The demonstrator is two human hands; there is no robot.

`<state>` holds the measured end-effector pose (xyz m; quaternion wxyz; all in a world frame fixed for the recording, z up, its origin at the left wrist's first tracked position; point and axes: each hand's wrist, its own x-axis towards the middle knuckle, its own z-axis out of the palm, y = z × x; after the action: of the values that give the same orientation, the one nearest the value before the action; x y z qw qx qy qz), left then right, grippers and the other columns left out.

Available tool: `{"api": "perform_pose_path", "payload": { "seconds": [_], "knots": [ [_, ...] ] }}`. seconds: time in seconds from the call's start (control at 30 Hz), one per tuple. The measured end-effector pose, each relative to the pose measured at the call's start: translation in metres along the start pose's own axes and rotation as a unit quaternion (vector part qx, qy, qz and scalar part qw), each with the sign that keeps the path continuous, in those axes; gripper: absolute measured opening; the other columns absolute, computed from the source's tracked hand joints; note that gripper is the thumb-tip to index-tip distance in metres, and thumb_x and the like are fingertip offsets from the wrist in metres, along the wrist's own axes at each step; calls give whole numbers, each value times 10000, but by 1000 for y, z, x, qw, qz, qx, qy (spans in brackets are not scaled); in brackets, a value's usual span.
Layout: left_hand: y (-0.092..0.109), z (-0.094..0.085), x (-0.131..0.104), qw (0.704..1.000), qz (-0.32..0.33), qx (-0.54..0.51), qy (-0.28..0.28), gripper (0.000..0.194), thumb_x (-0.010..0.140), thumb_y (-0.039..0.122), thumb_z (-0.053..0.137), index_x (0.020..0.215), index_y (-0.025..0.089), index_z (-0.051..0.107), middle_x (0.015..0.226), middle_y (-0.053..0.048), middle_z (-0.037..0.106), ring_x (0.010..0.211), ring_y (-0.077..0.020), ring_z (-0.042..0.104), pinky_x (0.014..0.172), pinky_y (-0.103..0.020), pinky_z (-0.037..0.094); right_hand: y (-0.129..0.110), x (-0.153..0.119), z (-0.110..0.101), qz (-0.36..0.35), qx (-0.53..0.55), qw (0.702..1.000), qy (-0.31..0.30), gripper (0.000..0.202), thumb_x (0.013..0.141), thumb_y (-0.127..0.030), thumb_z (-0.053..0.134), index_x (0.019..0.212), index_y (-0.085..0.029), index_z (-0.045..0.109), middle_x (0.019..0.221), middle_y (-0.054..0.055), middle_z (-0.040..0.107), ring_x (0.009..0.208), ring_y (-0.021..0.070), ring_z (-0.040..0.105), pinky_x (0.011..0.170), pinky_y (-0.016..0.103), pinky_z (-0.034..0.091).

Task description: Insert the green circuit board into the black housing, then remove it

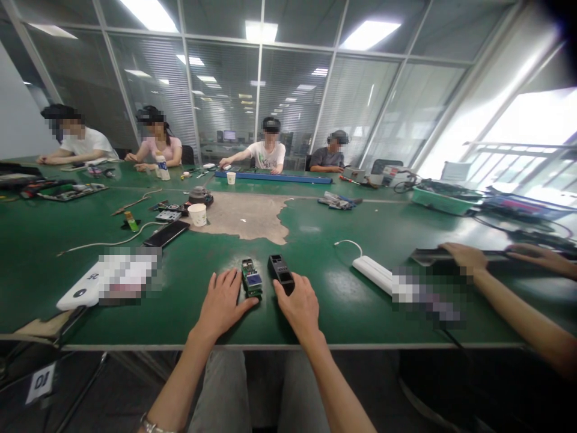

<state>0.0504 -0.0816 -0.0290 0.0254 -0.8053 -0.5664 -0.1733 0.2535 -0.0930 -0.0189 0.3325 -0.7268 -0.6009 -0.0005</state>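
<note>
A small green circuit board with a blue display (252, 279) lies on the green table (180, 319), near its front edge. My left hand (223, 300) rests flat at the board's left side, fingers apart, the thumb by its lower end. Just right of the board is a black plastic housing (278, 267) with several openings. My right hand (300, 300) grips the lower part of that housing, thumb on its left side and fingers on its right. The hand hides part of the housing's lower end.
A paper cup (197, 214) and a black phone (166, 233) lie beyond, to the left. A white power strip (378, 275) is at the right. Another person's hands hold a dark metal piece (426, 257) at far right. People sit opposite.
</note>
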Motion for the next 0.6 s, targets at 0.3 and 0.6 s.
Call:
{"api": "perform_pose_path", "payload": {
  "seconds": [0.3, 0.6],
  "knots": [
    [0, -3, -2, 1000, 0, -5, -6, 680, 900, 673, 366, 1384, 204, 457, 1462, -124, 451, 1369, -303, 352, 1149, -530, 207, -1, 5, -4, -21, 49, 998, 33, 367, 862, -471, 545, 1028, -160, 645, 933, 90, 630, 874, 220, 601, 773, 301, 424],
    [-1, -3, -4, 1000, 2, -18, 3, 676, 895, 661, 400, 1371, 186, 466, 1444, -128, 468, 1364, -306, 353, 1152, -531, 206, -26, 9, -19, -50, 63, 995, 50, 350, 847, -463, 554, 1011, -167, 644, 940, 92, 641, 876, 226, 590, 784, 310, 417]
  ]
}}
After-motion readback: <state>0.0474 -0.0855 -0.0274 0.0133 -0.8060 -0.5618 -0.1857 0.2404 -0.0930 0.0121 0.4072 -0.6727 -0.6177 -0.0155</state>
